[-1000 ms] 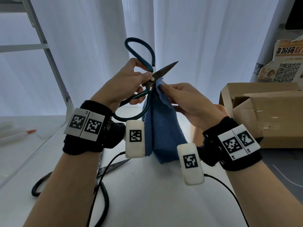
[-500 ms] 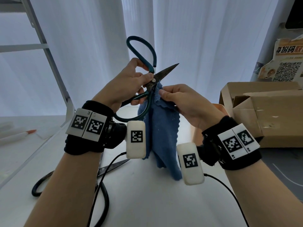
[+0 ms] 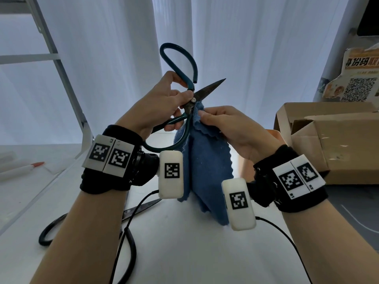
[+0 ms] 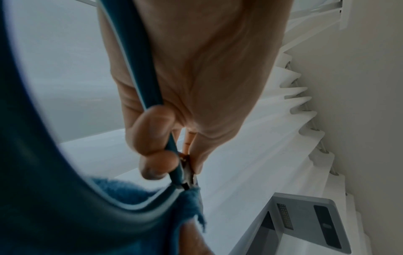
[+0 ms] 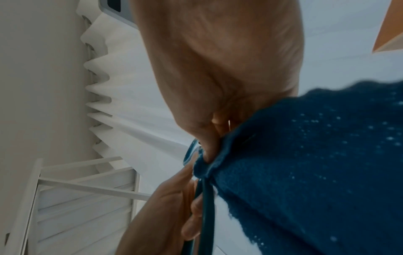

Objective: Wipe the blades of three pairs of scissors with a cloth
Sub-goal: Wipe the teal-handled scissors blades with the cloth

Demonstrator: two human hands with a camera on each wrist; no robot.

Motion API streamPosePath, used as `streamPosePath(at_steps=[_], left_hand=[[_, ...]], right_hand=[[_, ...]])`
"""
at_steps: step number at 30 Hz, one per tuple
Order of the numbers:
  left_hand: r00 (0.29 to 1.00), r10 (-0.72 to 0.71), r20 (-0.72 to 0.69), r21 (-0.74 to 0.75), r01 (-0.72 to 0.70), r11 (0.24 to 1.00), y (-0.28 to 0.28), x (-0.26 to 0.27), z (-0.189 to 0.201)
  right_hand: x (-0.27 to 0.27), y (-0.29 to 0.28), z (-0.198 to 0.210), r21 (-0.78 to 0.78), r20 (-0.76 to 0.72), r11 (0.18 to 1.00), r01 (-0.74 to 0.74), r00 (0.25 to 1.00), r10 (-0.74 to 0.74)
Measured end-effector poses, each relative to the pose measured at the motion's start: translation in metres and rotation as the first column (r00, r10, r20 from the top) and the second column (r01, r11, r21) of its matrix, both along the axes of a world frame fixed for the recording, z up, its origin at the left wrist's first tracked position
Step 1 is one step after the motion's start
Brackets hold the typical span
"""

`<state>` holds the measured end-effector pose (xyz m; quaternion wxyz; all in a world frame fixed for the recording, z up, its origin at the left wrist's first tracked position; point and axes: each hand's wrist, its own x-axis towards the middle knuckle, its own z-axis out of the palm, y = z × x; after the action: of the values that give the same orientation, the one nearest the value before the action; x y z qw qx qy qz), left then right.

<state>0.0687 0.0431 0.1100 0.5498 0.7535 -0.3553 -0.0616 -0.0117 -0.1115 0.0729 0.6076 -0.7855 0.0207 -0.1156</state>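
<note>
I hold teal-handled scissors (image 3: 191, 93) up in the air at mid frame, blades spread wide apart. My left hand (image 3: 162, 105) grips them at the pivot and the lower handle loop (image 4: 150, 89). One dark blade (image 3: 211, 88) points up to the right; the other is hidden under the blue cloth (image 3: 207, 167). My right hand (image 3: 227, 124) pinches the cloth (image 5: 305, 155) against the scissors just below the pivot, and the rest of the cloth hangs down. A second pair, black-handled scissors (image 3: 86, 222), lies on the white table (image 3: 184, 253) under my left forearm.
Open cardboard boxes (image 3: 332, 140) stand on the right, with a printed QR sign (image 3: 356, 78) behind them. A white metal frame (image 3: 61, 68) rises on the left, and a pen with an orange tip (image 3: 22, 169) lies beyond it. White curtains hang behind. Cables run from both wrists.
The scissors and both hands have barely shifted. My right hand's pinch on the cloth has stayed close under the pivot, and the hanging cloth has swung and spread a little to the right.
</note>
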Motion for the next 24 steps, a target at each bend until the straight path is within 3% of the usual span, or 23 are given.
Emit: streamPosePath(at_steps=[7,12,18,24], left_hand=[[1.0,-0.014,-0.011,-0.012,0.013,1.0,0.0013,-0.0011,0.0013],[1.0,-0.005,-0.001,0.001,0.005,1.0,0.0004,0.0,0.0002],[1.0,-0.015,-0.024,-0.021,0.014,1.0,0.0024,0.0012,0.0012],[1.0,0.002,-0.004,-0.006,-0.002,1.0,0.0027,0.0031,0.0001]], right_hand=[[0.0013,0.0025,0.0005,0.042,0.024,0.999,0.005,1.0,-0.006],[0.0016,-0.0016,0.0018,-0.052,-0.006,0.999,-0.014,1.0,0.013],[0.0003,0.0028,0.0017,-0.013,-0.003,0.999,0.04,0.999,-0.04],[0.0005,-0.0011,0.0021,-0.07,-0.014,0.997,-0.035,0.999,0.035]])
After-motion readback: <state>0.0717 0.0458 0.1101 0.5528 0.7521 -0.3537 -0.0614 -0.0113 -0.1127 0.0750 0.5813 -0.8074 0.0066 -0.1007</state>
